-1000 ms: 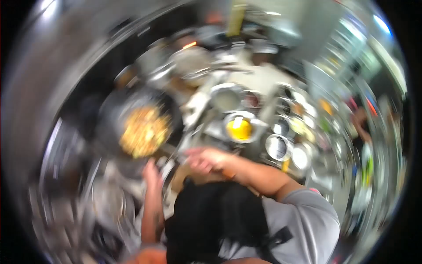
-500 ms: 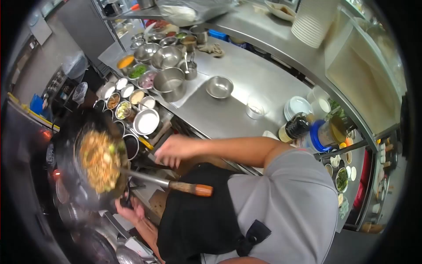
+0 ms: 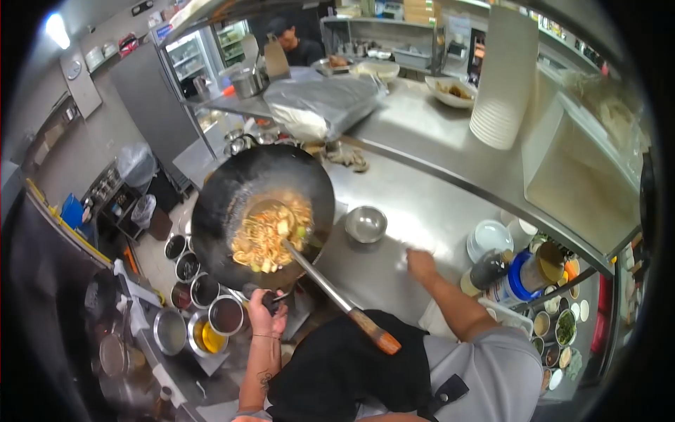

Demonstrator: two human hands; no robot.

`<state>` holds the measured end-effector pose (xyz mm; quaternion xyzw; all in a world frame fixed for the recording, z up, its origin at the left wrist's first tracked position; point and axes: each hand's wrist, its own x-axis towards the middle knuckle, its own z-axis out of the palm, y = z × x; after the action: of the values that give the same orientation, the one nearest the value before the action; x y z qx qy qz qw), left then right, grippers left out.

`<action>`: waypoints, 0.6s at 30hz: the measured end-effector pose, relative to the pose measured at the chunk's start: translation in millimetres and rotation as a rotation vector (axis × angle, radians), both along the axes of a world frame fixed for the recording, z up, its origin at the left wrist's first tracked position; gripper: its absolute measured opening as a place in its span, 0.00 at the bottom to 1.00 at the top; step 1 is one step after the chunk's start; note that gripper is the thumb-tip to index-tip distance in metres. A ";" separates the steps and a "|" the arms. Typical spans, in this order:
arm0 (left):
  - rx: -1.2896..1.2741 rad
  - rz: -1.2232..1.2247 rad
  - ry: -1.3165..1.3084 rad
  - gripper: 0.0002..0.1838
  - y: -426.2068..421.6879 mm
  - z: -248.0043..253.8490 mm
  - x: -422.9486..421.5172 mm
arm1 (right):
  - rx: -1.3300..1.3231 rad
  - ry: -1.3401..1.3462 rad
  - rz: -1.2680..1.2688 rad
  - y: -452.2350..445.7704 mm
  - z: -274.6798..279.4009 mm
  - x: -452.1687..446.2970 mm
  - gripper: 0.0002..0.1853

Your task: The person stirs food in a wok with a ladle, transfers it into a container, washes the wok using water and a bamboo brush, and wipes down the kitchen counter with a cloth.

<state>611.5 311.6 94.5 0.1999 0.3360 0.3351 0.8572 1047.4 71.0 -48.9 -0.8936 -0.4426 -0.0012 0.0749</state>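
My left hand (image 3: 266, 315) is closed round the handle of a black wok (image 3: 211, 232), which is held up over the counter's left end. Noodles with pale and green pieces (image 3: 271, 235) lie in the wok. A ladle (image 3: 323, 281) rests in the food, its wooden end leaning out towards my apron. My right hand (image 3: 422, 266) reaches low over the steel counter, beside a blurred clear container (image 3: 403, 257). Its fingertips are smeared, so their grip is unclear. An empty metal bowl (image 3: 365, 224) sits between the wok and my right hand.
Sauce pots (image 3: 226, 315) stand left of my left hand. White plates (image 3: 492, 238) and a blue-lidded tub (image 3: 519, 276) are at the right. A steel shelf (image 3: 422, 151) crosses above the counter, with stacked containers (image 3: 503, 84). Another person (image 3: 295, 48) is behind it.
The view has turned towards the counter. My left hand has carried the wok from the stove side to the counter. My right hand has moved right, away from the ladle, to the clear container.
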 end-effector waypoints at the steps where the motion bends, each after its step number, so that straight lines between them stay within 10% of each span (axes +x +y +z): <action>1: 0.019 -0.005 0.012 0.11 8.4 4.9 14.0 | -0.004 -0.004 0.024 12.6 0.0 -12.5 0.11; 10: 0.126 -0.011 0.174 0.11 87.6 22.1 95.5 | 0.082 0.151 -0.020 121.0 15.3 -55.0 0.16; 12: 0.188 -0.138 0.161 0.11 110.5 11.2 101.1 | 0.481 0.079 0.017 121.4 40.9 -49.7 0.24; 15: 0.287 -0.188 0.215 0.10 128.5 10.1 122.9 | 0.774 1.465 -0.252 127.4 150.0 -90.8 0.29; 18: 0.403 -0.228 0.202 0.12 145.0 -10.2 145.0 | 0.501 1.964 -0.225 133.2 219.2 -141.6 0.32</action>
<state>756.5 456.5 84.3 0.4359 0.3216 0.2748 0.7944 905.8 204.1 170.3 -0.4948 -0.0862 0.6328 0.5894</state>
